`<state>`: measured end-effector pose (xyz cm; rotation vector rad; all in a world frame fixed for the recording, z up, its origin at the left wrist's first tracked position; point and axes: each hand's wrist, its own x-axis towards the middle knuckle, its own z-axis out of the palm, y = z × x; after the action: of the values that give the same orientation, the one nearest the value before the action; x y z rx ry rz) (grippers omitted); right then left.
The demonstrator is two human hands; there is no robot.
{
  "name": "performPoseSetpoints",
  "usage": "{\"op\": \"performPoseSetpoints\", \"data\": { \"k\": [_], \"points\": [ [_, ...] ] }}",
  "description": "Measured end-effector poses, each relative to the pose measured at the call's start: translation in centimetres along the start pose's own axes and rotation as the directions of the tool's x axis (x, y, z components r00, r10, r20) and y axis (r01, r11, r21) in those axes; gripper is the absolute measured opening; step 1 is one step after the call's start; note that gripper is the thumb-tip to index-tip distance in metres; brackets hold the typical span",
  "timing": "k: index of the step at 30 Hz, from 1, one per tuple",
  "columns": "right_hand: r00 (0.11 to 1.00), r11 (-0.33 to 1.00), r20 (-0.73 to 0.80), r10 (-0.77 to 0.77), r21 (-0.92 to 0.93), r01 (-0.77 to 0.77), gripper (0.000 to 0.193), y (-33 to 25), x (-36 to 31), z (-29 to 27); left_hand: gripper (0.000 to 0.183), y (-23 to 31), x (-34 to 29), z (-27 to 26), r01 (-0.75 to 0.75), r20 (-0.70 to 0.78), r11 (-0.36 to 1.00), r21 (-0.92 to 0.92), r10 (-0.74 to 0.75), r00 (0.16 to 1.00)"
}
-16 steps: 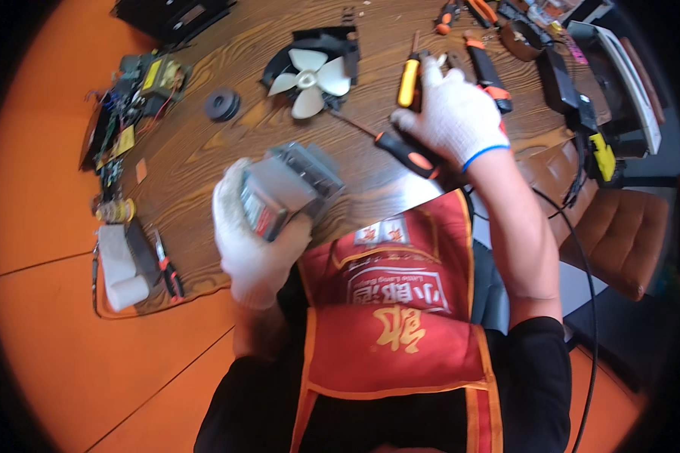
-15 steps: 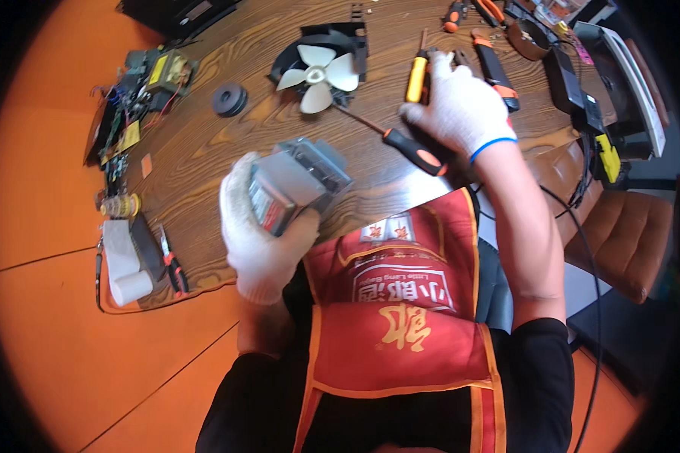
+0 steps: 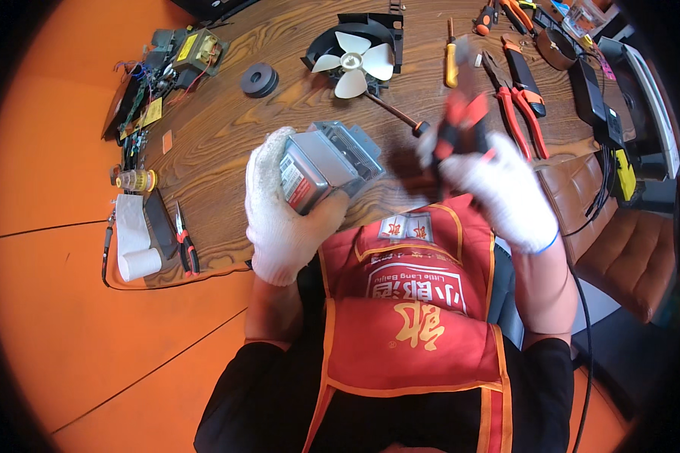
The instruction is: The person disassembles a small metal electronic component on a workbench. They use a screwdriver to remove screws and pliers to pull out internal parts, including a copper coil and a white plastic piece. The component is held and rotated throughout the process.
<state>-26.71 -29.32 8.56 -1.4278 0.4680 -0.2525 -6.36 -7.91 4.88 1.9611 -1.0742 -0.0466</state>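
My left hand (image 3: 279, 226), in a white knit glove, grips a grey plastic box (image 3: 319, 160) with a see-through cover and holds it above the near part of the table. My right hand (image 3: 510, 189), gloved too, is closed around red-and-black pliers (image 3: 465, 117). Their jaws point away from me and are blurred by motion. Beyond the hands lies a fan (image 3: 351, 62) with pale blades in a black frame. A screwdriver (image 3: 397, 115) extends from it toward my right hand, which hides part of its handle.
Red-handled pliers (image 3: 520, 117), a yellow screwdriver (image 3: 451, 66) and a black-and-orange tool (image 3: 523, 75) lie at the right. Dark round discs (image 3: 259, 80) sit left of the fan. Circuit boards with a transformer (image 3: 198, 50), a paper roll (image 3: 138, 264) and small pliers (image 3: 185, 240) line the left edge.
My right hand has come back from the tools at the right, lifting the red-and-black pliers toward me. My left hand keeps hold of the box. The whole view has shifted slightly.
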Motion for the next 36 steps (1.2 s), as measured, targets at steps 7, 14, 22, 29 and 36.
{"op": "performPoseSetpoints", "data": {
  "k": [7,14,22,29,36],
  "points": [
    [0.935,0.277,0.182,-0.303,-0.922,0.269,0.045,-0.9,-0.7,2.6,0.086,-0.6,0.1,0.6,-0.047,-0.042,0.999,-0.027,0.045,0.998],
    [0.92,0.165,0.021,-0.391,-0.982,0.092,0.074,0.0,-0.7,3.6,0.081,-1.0,0.2,0.8,-0.16,-0.075,0.986,0.039,0.162,0.984],
    [0.928,0.136,0.04,-0.37,-0.986,0.096,0.076,0.0,-1.3,4.0,0.08,-1.0,0.6,1.4,-0.192,-0.121,0.981,0.012,0.192,0.974],
    [0.978,0.012,-0.006,-0.206,-1.0,-0.004,0.065,-2.1,-1.7,4.1,0.083,-0.9,0.4,1.7,-0.222,-0.145,0.973,0.055,0.228,0.963],
    [0.994,0.034,-0.031,-0.101,-0.999,-0.028,0.061,-4.0,-1.9,4.4,0.087,0.0,0.0,2.0,-0.236,-0.148,0.965,0.116,0.252,0.956]
  ]
}}
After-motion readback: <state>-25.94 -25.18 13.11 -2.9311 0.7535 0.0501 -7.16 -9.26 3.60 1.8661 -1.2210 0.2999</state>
